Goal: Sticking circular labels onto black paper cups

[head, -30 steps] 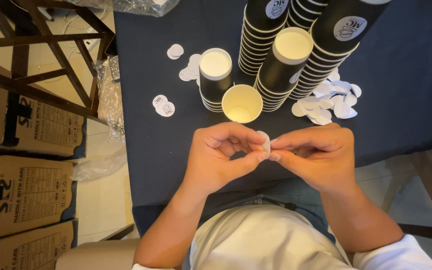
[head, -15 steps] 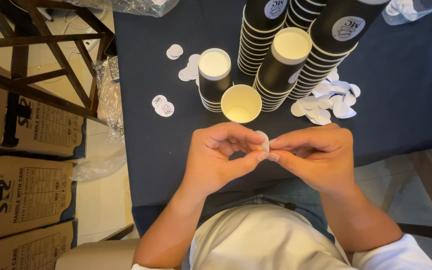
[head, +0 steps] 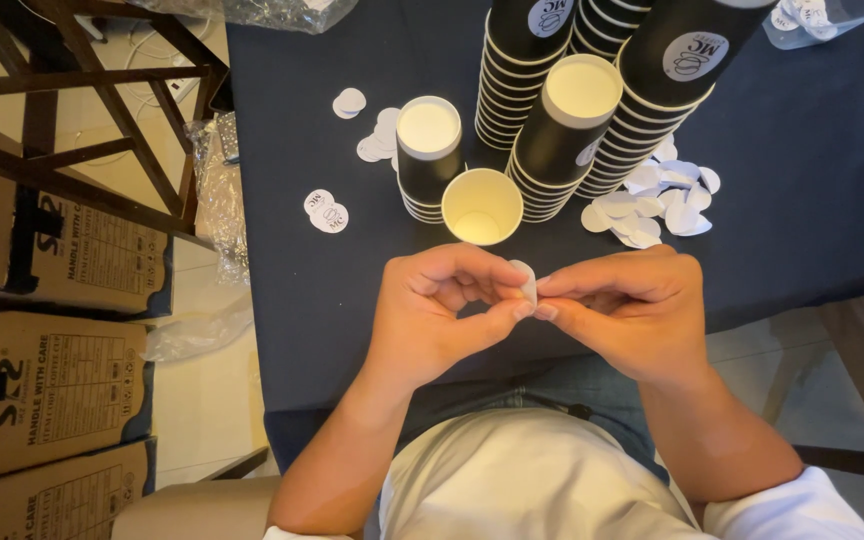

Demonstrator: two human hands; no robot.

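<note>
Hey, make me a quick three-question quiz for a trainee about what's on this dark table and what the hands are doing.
1. True or false: both hands pinch one small white round sticker between them.
2. Multiple choice: the single open cup nearest the hands stands A) upright, mouth up; B) on its side; C) upside down.
3. Short answer: where does the loose pile of white paper discs lie relative to the cup stacks?

Key
1. True: the left hand and right hand meet at the sticker.
2. A: the open cup shows its pale inside.
3. The pile of discs lies on the tablecloth to the right of the cup stacks.
</note>
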